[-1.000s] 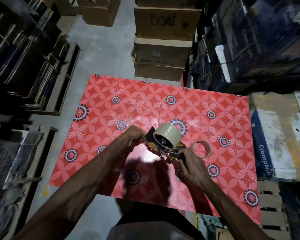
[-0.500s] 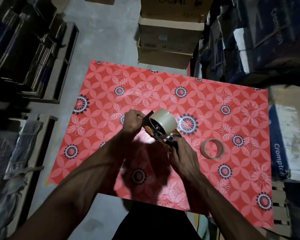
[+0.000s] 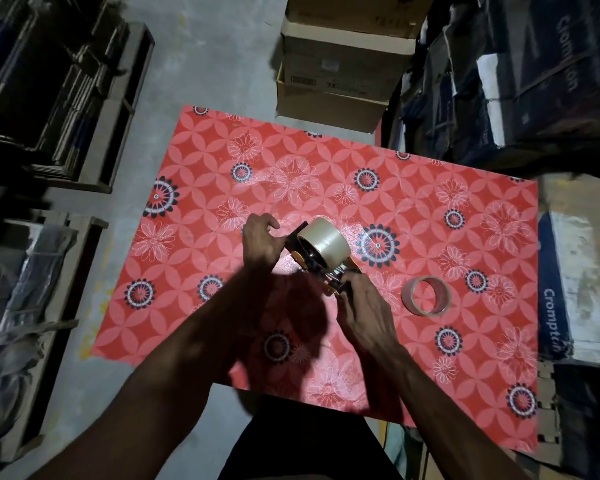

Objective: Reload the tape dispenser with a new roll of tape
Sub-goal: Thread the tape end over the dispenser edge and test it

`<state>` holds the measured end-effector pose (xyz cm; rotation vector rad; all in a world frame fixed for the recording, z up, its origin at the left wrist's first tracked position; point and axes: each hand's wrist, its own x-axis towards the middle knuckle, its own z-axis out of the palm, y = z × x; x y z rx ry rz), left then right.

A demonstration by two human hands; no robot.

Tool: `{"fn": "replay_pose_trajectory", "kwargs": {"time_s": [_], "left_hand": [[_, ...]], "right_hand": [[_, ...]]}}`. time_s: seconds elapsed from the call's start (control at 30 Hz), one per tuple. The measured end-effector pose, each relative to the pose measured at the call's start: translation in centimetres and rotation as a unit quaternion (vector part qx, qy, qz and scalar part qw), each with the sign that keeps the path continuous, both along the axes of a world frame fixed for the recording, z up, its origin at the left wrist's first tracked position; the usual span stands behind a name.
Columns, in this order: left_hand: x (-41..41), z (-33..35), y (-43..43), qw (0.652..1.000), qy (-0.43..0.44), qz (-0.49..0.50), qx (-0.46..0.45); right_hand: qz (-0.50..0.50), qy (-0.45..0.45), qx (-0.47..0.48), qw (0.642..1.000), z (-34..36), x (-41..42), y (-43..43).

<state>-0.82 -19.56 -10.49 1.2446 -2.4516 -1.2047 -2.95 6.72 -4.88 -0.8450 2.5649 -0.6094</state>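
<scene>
A black and yellow tape dispenser (image 3: pixel 317 268) is held over the red flowered table (image 3: pixel 430 209). A full roll of pale tape (image 3: pixel 324 240) sits on its hub. My left hand (image 3: pixel 258 239) grips the dispenser's far black end. My right hand (image 3: pixel 364 311) grips its near end, where the yellow parts show. An almost empty tape core (image 3: pixel 426 295) lies flat on the table to the right of my right hand, apart from it.
Stacked cardboard boxes (image 3: pixel 340 81) stand beyond the table's far edge. Dark printed cartons (image 3: pixel 520 81) pile up at the right, and another carton (image 3: pixel 579 289) borders the table's right edge. Shelves of dark goods (image 3: pixel 49 98) line the left across a grey floor strip.
Both hands keep hold of the dispenser and have shifted slightly up the table in view as the head camera moved. The empty core stays where it was.
</scene>
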Motion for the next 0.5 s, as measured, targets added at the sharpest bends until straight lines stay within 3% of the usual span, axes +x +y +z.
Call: {"fn": "replay_pose_trajectory", "kwargs": {"time_s": [0.17,0.33,0.4,0.5], "left_hand": [[1.6,-0.1,0.2,0.974,0.035,-0.174,-0.14],[4.4,-1.0,0.8,0.864,0.025,-0.381,-0.328],[5.2,-0.7,0.4,0.828,0.027,-0.439,-0.347],[5.3,-0.4,-0.9,0.818,-0.043,-0.483,-0.308]], "right_hand": [[0.01,0.001,-0.003,1.0,0.1,0.1,0.0],[0.035,0.015,-0.003,0.999,-0.1,-0.2,0.3],[0.073,0.024,0.019,0.997,-0.2,-0.6,0.5],[0.11,0.019,0.044,0.993,-0.3,-1.4,0.4]]}}
